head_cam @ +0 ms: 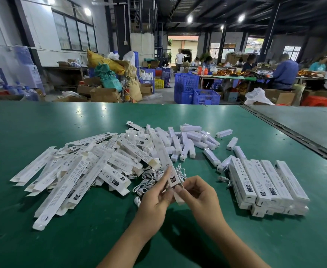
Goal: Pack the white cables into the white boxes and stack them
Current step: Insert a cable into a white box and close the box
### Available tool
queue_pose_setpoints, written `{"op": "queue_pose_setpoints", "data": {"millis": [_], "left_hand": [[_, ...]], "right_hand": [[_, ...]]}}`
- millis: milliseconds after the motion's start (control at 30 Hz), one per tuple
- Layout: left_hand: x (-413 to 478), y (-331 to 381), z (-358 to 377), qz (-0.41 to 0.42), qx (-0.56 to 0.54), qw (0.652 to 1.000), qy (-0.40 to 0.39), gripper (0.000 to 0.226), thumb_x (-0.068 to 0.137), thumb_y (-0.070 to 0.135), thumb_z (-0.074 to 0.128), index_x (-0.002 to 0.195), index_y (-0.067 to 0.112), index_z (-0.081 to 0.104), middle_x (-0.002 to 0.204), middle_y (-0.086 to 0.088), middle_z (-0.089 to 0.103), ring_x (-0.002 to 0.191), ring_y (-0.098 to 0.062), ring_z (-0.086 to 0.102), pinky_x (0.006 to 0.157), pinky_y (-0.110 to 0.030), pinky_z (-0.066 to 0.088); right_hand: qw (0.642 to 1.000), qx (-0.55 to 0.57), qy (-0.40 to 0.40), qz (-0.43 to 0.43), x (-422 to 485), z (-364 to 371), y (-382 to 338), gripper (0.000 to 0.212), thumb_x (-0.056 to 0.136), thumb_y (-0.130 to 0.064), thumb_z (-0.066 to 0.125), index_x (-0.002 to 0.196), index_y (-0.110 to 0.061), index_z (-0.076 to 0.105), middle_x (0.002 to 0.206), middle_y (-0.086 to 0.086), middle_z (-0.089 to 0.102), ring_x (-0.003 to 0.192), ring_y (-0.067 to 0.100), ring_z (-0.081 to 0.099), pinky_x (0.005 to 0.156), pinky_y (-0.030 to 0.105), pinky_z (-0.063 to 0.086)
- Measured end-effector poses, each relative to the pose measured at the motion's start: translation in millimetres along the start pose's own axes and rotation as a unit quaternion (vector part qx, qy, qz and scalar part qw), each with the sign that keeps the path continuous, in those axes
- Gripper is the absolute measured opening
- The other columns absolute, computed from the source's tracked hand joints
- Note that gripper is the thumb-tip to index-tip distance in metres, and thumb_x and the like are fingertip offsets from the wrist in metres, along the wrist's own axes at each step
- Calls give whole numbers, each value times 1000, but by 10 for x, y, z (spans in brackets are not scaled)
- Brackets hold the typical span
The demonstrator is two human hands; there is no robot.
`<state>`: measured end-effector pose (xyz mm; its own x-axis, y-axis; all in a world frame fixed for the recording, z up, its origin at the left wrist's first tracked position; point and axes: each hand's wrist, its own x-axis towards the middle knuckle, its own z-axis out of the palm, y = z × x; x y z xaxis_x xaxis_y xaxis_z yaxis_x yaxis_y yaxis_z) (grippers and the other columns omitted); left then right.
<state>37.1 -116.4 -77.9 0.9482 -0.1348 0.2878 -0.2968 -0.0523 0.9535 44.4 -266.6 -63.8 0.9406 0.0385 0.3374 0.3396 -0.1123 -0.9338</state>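
White box [166, 163], long and narrow, one item: held low over the near middle of the worktop [42, 229], slanting away from the person. Left grip [156, 198] grasps its near end, forefinger laid straight up the side. Right grip [199, 195] pinches the open end flap between curled fingers and thumb. Whether a cable is inside cannot be told.

White cables [149, 180], loose tangle: on the worktop just beyond the left grip, partly under the held box. One stray cable [225, 179] lies against the left side of the packed boxes [265, 182].

Packed boxes, closed, laid side by side in two layers: right of the hands.

Flat boxes [77, 171], unfilled, printed, heaped crosswise: left of the hands.

Short white units [189, 140], heaped and scattered: beyond the cables, towards mid-worktop.

Worktop: green mat, glossy, lamp reflections near the far edge. Second worktop [304, 122], grey, adjoining on the right across a dark seam.

Room: factory hall, dark ceiling with round lamps [241, 18], windows [75, 33] in the left wall, open doorway [183, 45] at the back. On the floor: blue crates [185, 82], cardboard cartons [104, 94], stuffed sacks [108, 74], red stool [316, 100]. Seated people [284, 72] work at far tables on the right.
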Motion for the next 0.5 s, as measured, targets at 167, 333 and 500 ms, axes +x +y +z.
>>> {"op": "queue_pose_setpoints", "data": {"millis": [167,333,500], "left_hand": [[-6,-25,-4,17,26,999,32,48,93,22,68,135,43,55,113,13,73,111,-5,66,94,-14,47],[-13,-1,2,27,50,995,78,37,83,46,67,120,48,64,93,13,74,93,-6,69,82,-16,49],[-14,19,-16,33,47,992,113,27,91,38,69,113,52,66,90,16,75,87,-2,69,76,-10,48]], "right_hand": [[1000,11,4,-5,24,-48,5,15,88,-16,71,79,-17,59,69,15,62,62,29,57,62,43,48],[997,-59,-25,-30,12,-38,60,23,87,-13,73,76,-20,54,67,6,59,58,19,52,55,23,41],[962,-191,-77,-181,29,-160,-28,13,86,-27,67,94,-17,63,109,-13,64,103,8,63,85,23,50]]}}
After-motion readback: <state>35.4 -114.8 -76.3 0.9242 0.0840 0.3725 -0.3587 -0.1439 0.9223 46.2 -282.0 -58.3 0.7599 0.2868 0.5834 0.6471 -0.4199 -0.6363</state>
